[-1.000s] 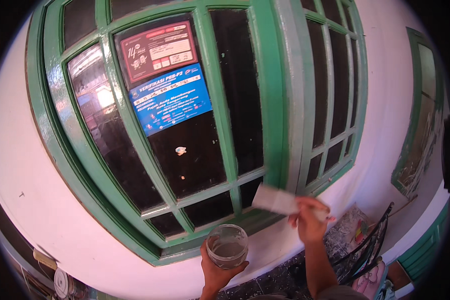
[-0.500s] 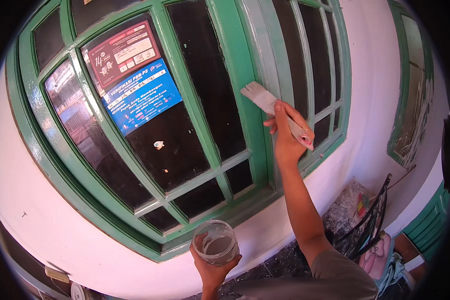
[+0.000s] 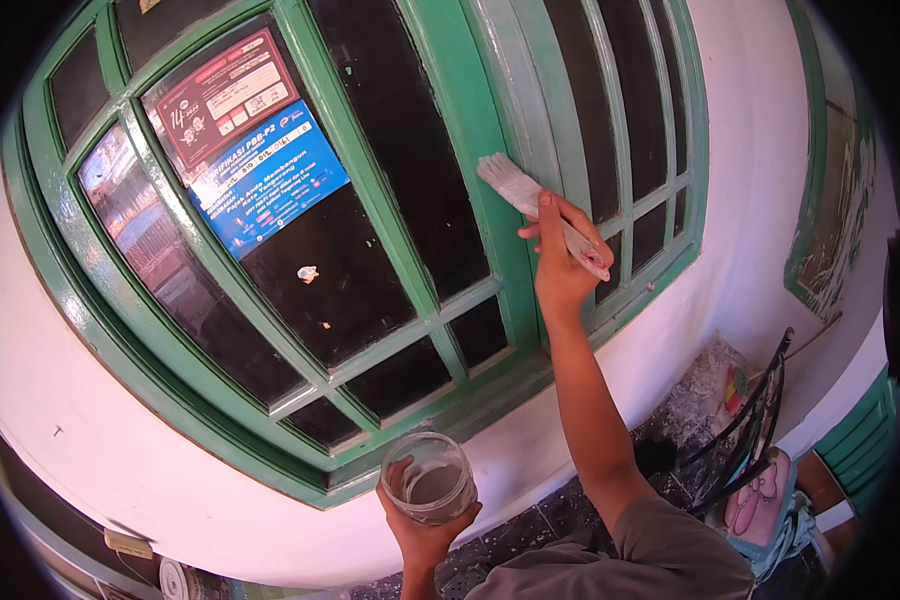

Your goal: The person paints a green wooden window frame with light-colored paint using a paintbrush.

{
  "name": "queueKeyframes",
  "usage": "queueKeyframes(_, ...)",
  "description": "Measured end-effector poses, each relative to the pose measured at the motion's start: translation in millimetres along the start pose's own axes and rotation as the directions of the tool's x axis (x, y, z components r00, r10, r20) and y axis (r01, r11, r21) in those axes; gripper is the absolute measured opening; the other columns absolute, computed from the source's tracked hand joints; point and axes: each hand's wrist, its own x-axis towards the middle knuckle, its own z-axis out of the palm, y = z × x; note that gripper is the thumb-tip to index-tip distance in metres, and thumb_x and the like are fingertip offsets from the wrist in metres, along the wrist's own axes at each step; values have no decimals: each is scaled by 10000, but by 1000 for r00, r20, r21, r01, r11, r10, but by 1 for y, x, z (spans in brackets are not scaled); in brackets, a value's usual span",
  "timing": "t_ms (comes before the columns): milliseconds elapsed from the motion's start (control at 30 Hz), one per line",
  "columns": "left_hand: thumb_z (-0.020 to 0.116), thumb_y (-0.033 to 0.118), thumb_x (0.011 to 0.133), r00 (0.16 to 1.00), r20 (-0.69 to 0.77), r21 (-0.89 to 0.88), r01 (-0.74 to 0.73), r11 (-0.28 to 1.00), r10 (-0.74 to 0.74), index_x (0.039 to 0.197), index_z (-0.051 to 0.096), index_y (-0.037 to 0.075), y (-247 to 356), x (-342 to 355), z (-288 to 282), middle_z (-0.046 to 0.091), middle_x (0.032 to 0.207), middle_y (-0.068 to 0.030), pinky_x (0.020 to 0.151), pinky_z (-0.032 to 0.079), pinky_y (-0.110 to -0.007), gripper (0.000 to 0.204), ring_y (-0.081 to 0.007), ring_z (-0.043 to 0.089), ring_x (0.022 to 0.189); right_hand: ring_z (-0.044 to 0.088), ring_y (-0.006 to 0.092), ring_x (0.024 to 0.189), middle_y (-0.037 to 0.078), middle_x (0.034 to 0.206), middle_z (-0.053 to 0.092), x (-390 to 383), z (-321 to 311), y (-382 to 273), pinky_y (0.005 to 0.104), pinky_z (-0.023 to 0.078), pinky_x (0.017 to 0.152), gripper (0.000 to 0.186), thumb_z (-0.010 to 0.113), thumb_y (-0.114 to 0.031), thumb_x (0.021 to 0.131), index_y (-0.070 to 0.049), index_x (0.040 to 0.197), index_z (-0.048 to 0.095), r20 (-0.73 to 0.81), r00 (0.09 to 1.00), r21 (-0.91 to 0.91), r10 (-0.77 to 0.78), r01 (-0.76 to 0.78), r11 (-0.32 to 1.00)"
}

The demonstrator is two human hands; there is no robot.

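Note:
In my right hand (image 3: 570, 245) is a paintbrush (image 3: 515, 186) with pale grey, paint-caked bristles, its handle tip showing red. The bristle end meets or nearly meets the green window frame (image 3: 505, 270), beside a greyish coated upright (image 3: 515, 70); I cannot tell if it touches. Lower down, my left hand (image 3: 425, 535) grips a clear round jar (image 3: 430, 478) from below and the side. Grey paint lies in the jar, and smears coat its inner wall.
Dark panes fill the window, with a red sticker (image 3: 225, 100) and a blue sticker (image 3: 270, 180) on one. Around it runs a white wall (image 3: 170, 510). At lower right are black tubes (image 3: 760, 410), a pink bag (image 3: 757, 497) and a paint-spattered sheet (image 3: 705, 385). A second green window (image 3: 830, 230) stands farther right.
The view has shifted slightly. My right hand and the brush have moved a little up and left along the frame. The jar stays in my left hand.

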Motion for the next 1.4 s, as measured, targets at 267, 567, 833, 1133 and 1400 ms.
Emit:
queueKeyframes(267,1037,191,532,1000,21,68,-17,998,15,1424,378,10,1,-1,-1,525,1373,-176,1071,493,-420,1123,-295,591,1254,704,124,614,105,800,762,-18,-42,10,242,519,534,184,768,-114,966,62,1016,783,101,991,-120,83,-71,990)
queueKeyframes(567,1029,199,539,999,38,93,-9,996,5,1401,405,12,7,-5,-1,562,1337,-166,1064,495,-417,1081,-285,601,1243,705,130,540,76,646,718,11,-62,-10,244,514,528,230,759,-185,950,41,924,785,398,877,-557,268,-1,830)
queueKeyframes(833,1029,201,532,999,20,96,-31,995,29,1413,396,10,4,-6,-5,550,1350,-169,1069,492,-421,1101,-288,596,1248,738,109,663,81,776,773,46,10,-32,233,536,591,186,779,-161,956,20,994,801,260,953,-45,-158,176,983)
queueKeyframes(1133,1031,198,524,999,-10,89,-42,995,43,1430,383,8,3,-3,-3,534,1363,-168,1084,479,-429,1130,-294,581,1263,723,103,647,73,693,733,-16,-63,17,236,524,583,156,776,-109,944,41,982,792,308,947,-279,-86,176,944)
queueKeyframes(1400,1032,200,524,996,52,129,-79,989,73,1422,396,13,2,1,0,531,1367,-163,1075,485,-425,1116,-297,583,1260,724,181,553,109,586,687,7,-77,-5,321,549,591,291,732,-268,942,-5,819,760,557,769,-653,315,171,738)
